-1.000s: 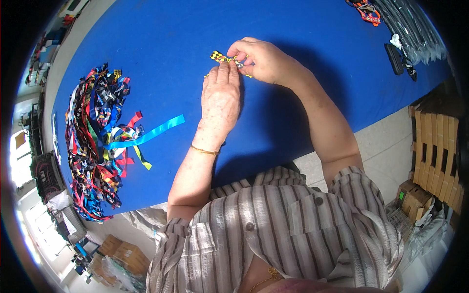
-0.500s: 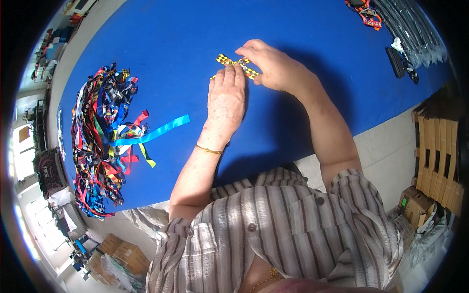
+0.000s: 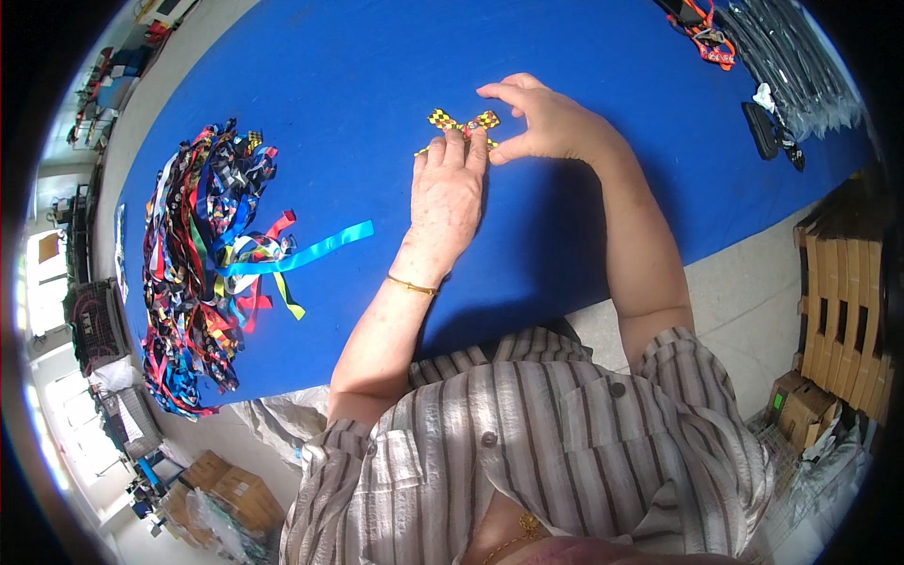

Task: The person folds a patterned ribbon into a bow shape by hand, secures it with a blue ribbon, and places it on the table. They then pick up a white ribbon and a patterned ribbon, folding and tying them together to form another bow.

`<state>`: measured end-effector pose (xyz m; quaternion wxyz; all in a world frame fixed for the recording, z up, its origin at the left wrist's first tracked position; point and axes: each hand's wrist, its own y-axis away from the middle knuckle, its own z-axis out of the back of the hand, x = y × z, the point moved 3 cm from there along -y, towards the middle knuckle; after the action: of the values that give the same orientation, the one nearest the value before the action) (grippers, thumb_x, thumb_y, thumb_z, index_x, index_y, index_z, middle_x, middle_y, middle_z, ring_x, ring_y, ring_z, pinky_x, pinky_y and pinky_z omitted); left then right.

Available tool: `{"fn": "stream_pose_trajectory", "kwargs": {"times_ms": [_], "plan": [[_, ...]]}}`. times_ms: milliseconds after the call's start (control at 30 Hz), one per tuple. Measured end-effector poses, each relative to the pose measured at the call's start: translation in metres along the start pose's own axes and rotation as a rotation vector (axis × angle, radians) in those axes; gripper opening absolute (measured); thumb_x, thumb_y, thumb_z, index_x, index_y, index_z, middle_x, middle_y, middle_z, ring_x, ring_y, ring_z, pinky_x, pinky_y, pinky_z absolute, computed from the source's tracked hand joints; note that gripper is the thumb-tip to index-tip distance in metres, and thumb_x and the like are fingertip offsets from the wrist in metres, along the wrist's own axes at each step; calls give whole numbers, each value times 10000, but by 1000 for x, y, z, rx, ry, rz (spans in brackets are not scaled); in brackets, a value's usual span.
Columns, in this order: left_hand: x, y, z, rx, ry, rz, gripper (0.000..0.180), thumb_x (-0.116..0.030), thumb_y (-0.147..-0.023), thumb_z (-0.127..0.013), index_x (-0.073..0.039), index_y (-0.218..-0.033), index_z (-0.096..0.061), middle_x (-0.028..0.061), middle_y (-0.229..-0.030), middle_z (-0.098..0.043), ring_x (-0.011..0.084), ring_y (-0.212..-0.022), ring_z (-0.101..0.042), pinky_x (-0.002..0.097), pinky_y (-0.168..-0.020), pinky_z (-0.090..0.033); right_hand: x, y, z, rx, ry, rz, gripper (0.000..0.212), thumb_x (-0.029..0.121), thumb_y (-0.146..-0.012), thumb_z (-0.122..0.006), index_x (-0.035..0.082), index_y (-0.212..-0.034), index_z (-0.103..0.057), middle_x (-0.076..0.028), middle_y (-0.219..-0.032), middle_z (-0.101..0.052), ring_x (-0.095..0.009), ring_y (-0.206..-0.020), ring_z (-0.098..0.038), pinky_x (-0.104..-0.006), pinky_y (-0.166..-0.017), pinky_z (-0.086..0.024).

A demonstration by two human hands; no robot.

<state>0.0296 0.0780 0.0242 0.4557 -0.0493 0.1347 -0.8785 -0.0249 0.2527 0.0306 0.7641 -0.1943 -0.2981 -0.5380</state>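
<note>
- Pressing flat, outstretched fingers down, the left hand [image 3: 446, 202] pins a yellow-and-black checkered ribbon [image 3: 441, 119] on the blue table [image 3: 358, 85].
- Right hand [image 3: 560, 127] curves beside it, thumb and fingers apart.
- Crossed shape seems laid out; whether its covered middle is fastened, I can't tell.

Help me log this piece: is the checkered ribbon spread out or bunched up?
Spread, at least beyond the left hand: the checkered ribbon shows two ends splayed apart. Underneath, cannot tell.

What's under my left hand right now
Your left hand covers part of a yellow-checkered ribbon on the blue table; two ends show ahead of it. The covered part can't be seen.
</note>
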Motion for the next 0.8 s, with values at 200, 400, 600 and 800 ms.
{"fn": "stream_pose_trajectory", "kwargs": {"times_ms": [200,400,600,800], "plan": [[-2,2,-1,34,-42,-4,590,-5,-837,-556,-123,-1412,-501,240,-1325,-520,373,-1176,-521,453,-964,-441,-9,-8,7,3,-141,-78,712,507,-805,-743,87,-1352,-565,-146,-1365,-535,-272,-1133,-600,-377,-975,-487],[0,9,7,-32,49,-6,589,53,-795,-562,-132,-1355,-567,252,-1327,-515,389,-1168,-535,460,-983,-448,-27,-16,4,10,-379,-96,551,392,-898,-686,72,-1332,-579,-122,-1279,-614,-237,-1105,-614,-347,-973,-485],[39,38,59,-170,254,223,374,55,-811,-561,-60,-1157,-646,183,-1179,-602,378,-1089,-583,448,-938,-477,-27,-18,0,2,-436,-68,468,286,-931,-674,87,-1343,-578,-72,-1243,-613,-117,-1053,-592,-268,-945,-468],[127,109,71,-230,121,561,215,10,-849,-562,-28,-1038,-659,186,-1055,-621,372,-953,-609,443,-842,-497,-24,-14,8,-4,-409,-145,436,325,-936,-656,116,-1316,-607,7,-1127,-650,-59,-911,-575,-207,-703,-432]]}}
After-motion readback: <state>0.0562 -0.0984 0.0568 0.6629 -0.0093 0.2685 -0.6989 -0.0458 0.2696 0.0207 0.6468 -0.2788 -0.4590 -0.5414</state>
